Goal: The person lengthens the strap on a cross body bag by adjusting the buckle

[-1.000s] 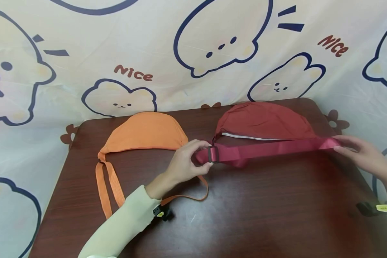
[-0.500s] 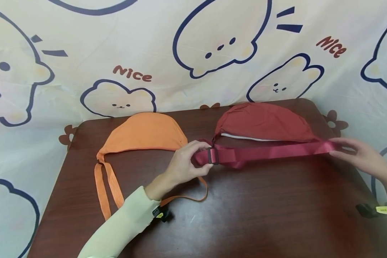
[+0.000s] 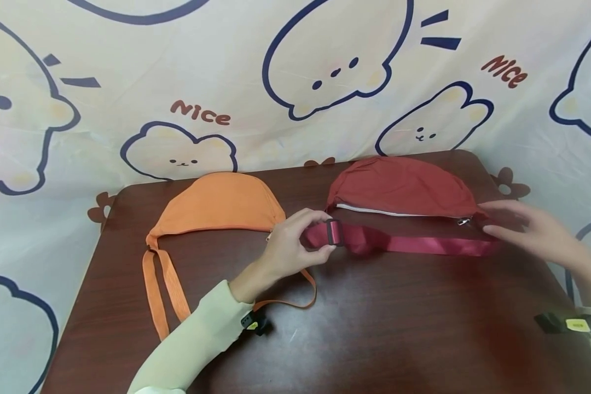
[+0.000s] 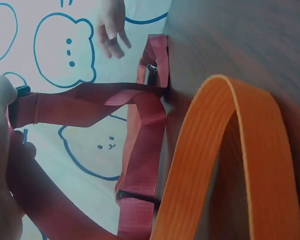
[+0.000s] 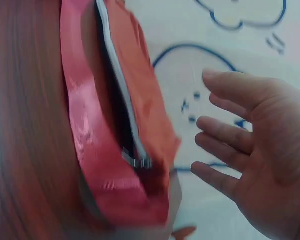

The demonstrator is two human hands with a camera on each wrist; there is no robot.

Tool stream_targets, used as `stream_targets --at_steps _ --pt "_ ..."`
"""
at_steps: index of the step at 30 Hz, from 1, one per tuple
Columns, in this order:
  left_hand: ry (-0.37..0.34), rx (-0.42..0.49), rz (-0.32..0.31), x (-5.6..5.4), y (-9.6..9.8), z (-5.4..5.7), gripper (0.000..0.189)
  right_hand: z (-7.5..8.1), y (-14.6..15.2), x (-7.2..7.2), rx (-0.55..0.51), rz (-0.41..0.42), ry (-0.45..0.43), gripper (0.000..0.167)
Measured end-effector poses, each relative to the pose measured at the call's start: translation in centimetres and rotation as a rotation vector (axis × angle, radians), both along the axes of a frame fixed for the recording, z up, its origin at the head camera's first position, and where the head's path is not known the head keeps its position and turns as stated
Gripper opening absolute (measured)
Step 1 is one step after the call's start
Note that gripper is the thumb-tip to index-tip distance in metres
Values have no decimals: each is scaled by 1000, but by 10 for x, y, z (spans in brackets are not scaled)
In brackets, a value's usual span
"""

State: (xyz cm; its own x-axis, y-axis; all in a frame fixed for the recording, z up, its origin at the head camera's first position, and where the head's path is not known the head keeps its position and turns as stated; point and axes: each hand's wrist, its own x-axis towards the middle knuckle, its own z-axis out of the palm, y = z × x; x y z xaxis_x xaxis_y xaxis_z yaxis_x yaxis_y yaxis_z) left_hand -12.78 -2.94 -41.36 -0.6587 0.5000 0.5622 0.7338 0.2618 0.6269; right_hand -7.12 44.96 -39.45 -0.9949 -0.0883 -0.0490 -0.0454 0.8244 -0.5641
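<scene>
My left hand (image 3: pixel 295 243) pinches the dark red strap at its black slider buckle (image 3: pixel 334 232), holding that part above the table. From there the strap (image 3: pixel 433 245) runs right along the front of the red waist bag (image 3: pixel 404 186). The bag lies with its white zipper toward me, and its metal zipper pull (image 3: pixel 464 221) shows at the right end. Near that end hovers my right hand (image 3: pixel 537 230), fingers spread and holding nothing. In the right wrist view the right hand (image 5: pixel 270 145) is apart from the bag and strap.
An orange waist bag (image 3: pixel 221 202) lies at the left of the brown table (image 3: pixel 374 328). Its orange strap (image 4: pixel 270 150) loops close under my left wrist. A cartoon-printed cloth (image 3: pixel 300 137) hangs behind the table and along its sides.
My right hand has let go of the strap's right end, which has dropped toward the table. My left hand has shifted slightly right, still pinching the strap at the buckle.
</scene>
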Motion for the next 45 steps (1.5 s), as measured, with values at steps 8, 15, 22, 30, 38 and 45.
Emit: stream_targets --at_steps 8,15,22,30,38,45 --pt "28 35 -9 1 13 0 44 13 -52 -1 -150 79 11 62" --pt "53 21 21 2 24 0 44 12 -102 -4 -247 185 107 71" --pt "39 30 -1 1 28 -3 47 5 -141 -8 -344 315 208 79" --pt "4 46 -39 3 34 -4 48 3 -171 -17 -413 380 237 78" --pt "12 56 -45 3 37 -3 48 0 -190 -24 -468 420 259 75" --pt "6 67 -59 3 36 -3 49 -3 -199 -25 -507 440 272 70"
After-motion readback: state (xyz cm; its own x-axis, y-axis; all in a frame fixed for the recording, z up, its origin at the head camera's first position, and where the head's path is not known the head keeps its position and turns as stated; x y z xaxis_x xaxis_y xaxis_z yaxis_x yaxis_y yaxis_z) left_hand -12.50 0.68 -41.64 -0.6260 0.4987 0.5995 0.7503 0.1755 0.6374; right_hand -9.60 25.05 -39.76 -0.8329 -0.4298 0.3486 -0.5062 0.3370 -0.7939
